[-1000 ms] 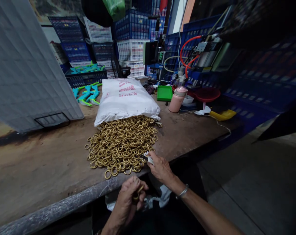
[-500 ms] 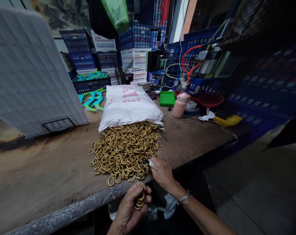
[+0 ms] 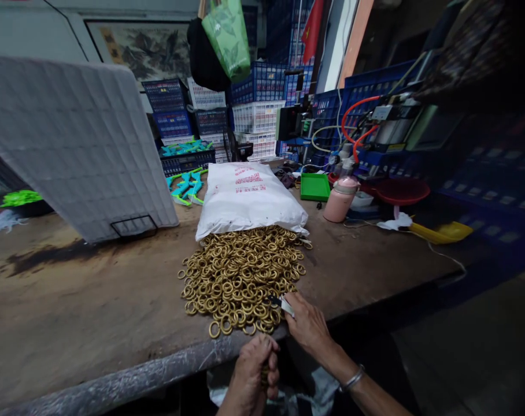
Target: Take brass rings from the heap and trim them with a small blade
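Observation:
A heap of brass rings [image 3: 241,277] spills from a white sack [image 3: 250,197] onto the brown worktable [image 3: 84,312]. My left hand [image 3: 254,375] is closed below the table's front edge, fingers curled round a few brass rings that barely show. My right hand [image 3: 308,326] rests at the heap's near right corner, pinching a small white and dark tool [image 3: 282,302] whose tip points into the rings.
A grey quilted panel [image 3: 80,144] leans at the left. Teal plastic parts [image 3: 187,186], a green tray [image 3: 315,186], a pink bottle [image 3: 339,199], a red bowl [image 3: 402,189] and a yellow scoop [image 3: 442,232] stand behind. Stacked crates [image 3: 256,115] and a machine with hoses [image 3: 375,127] fill the back.
The view has tilted up and shifted, so the table sits lower and to the right. My left hand has closed tighter round the rings and dropped lower; my right hand stays at the heap's edge.

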{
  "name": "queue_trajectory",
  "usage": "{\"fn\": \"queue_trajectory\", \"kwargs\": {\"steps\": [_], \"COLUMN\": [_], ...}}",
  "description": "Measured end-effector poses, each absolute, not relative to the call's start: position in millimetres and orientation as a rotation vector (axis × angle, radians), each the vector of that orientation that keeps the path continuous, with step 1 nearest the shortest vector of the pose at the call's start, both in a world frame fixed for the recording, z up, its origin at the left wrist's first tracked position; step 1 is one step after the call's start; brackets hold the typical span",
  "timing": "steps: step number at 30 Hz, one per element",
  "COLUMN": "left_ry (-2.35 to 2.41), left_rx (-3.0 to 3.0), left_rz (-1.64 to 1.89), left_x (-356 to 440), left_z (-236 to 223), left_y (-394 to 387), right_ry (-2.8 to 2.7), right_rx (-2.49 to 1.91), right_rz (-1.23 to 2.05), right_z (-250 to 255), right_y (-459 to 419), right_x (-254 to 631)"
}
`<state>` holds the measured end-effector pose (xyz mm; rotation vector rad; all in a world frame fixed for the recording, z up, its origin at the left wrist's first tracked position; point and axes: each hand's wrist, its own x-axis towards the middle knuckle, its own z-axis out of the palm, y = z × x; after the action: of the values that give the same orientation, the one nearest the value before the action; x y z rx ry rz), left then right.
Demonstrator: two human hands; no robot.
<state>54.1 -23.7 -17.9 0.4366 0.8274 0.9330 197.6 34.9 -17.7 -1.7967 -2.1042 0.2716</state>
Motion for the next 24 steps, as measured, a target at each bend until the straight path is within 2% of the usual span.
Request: {"fn": "queue_trajectory", "kwargs": {"steps": [6,11,20,24], "left_ry": [0.924,1.048,1.159,1.041], "left_rx": [0.666,0.835,1.161,1.248], "left_rz": [0.991,0.953,1.244,1.188], "left_x": [57,57,56,55], "left_z": [-23,-18,7,12], "left_y": [-21,-16,-6,-2], "right_ry": [-2.122,-2.08,-1.724,-1.555], "right_rx": [-1.825,-1.827,-1.543,-1.426], "right_rz": [0.214,0.293,0.924,1.239], "right_z": [-25,-25,4,10], "right_y": [36,41,38,27], "right_x": [198,200,200,197]}}
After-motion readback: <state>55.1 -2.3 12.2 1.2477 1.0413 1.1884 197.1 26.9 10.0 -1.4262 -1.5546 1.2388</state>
